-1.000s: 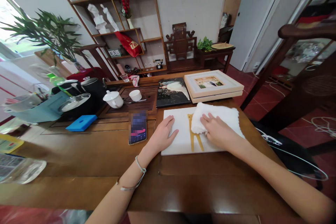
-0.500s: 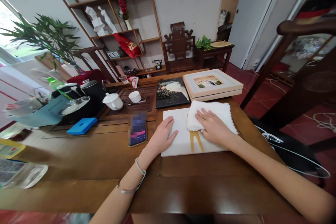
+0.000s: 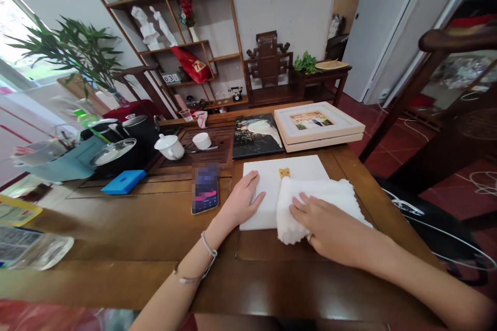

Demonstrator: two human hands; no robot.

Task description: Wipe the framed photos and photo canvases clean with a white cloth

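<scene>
A white board (image 3: 267, 178) with a small yellow figure on it lies flat on the wooden table (image 3: 135, 227). My left hand (image 3: 243, 201) rests flat on the board's left part, fingers stretched out. My right hand (image 3: 324, 225) presses flat on a white cloth (image 3: 310, 196), which covers the board's near right part and hangs over its front edge. Only the top of the yellow figure (image 3: 284, 172) shows above the cloth.
A phone (image 3: 205, 195) lies left of the board. Behind it are a dark photo print (image 3: 257, 135) and stacked white picture frames (image 3: 318, 125). A tea tray with a white teapot (image 3: 170, 147), a cup, black pots and a blue box (image 3: 123, 181) stand at the left.
My right hand has pulled the cloth from the board's far part toward me, down over its front edge, uncovering the far right of the board. The left hand has stayed put.
</scene>
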